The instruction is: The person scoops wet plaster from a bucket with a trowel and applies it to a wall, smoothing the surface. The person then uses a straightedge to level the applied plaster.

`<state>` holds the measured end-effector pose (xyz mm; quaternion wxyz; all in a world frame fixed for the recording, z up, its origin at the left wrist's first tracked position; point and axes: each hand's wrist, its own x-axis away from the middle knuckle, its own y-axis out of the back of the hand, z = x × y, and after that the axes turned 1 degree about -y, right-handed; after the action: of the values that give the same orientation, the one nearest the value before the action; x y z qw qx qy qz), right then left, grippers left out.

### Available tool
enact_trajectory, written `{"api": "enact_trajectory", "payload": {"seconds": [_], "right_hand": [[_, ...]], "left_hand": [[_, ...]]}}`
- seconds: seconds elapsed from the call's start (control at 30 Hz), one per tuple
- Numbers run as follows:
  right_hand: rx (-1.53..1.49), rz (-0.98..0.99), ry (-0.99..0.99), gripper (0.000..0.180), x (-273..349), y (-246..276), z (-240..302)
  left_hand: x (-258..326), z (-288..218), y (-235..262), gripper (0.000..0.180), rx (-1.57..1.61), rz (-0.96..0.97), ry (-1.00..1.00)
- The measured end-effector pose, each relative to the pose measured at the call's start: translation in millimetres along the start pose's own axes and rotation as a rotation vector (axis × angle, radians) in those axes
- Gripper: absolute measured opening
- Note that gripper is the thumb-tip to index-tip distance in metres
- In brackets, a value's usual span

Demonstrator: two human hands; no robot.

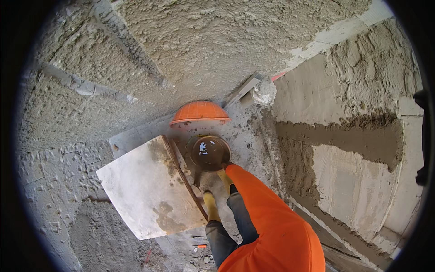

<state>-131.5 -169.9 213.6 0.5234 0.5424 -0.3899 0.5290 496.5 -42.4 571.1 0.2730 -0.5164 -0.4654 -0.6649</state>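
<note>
**Bucket of water at your feet, arm reaching down**

The rough-plastered walls (190,41) wrap around you, with wet mortar smeared on the wall at three o'clock (358,136). A big pale board (145,190) leans at nine o'clock, and it crowds your feet. Your orange sleeve (267,217) runs down to the dark bucket of water (210,153) dead centre; your right hand (225,166) meets its rim, though I cannot tell whether it is clenched on it. Your left hand is out of sight. If you lift, keep the bucket level and steady. An orange basin (200,112) sits upturned at twelve o'clock, just beyond. Mind your yellow boots (211,206).
</note>
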Motion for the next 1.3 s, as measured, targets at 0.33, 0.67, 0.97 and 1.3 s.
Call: {"api": "enact_trajectory", "payload": {"seconds": [0.33,0.67,0.97,1.3], "right_hand": [[-0.281,-1.459,0.507,0.048,165,309,59],[0.145,-1.178,0.342,0.017,192,334,49],[-0.039,-1.520,0.672,0.006,373,195,-128],[-1.915,-1.526,0.211,0.022,395,-52,-403]], "left_hand": [[26,-53,-81,0.058,-0.021,0.068,-0.062],[54,-3,-108,0.059,0.075,0.062,-0.132],[18,-60,-96,0.057,0.166,0.200,-0.396],[-22,-208,-16,0.059,-0.234,0.323,-0.594]]}}
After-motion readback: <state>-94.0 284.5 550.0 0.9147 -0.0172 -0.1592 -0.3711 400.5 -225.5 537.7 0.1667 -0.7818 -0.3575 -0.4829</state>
